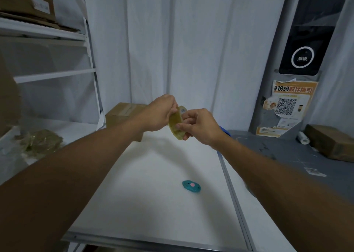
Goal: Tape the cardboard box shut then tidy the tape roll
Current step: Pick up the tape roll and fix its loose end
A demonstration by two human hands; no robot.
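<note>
Both hands on tape roll, held above desk.
Left hand [160, 113] and right hand [201, 125] pinch tape roll [175, 124] closed-fingered; cardboard box [122, 113] at desk's [145, 204] far-left corner, cutter [191, 186] mid-desk.

— Where is the cardboard box [122, 115] sitting?
— At eleven o'clock on the desk [145, 194], behind both hands.
— And the cutter [191, 186]?
— Lying at six o'clock, before the tape roll [175, 122].

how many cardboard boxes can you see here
3: one taped box on the white table behind the left hand, one on the top shelf at upper left, one on the grey counter at right. Others may be hidden.
</note>
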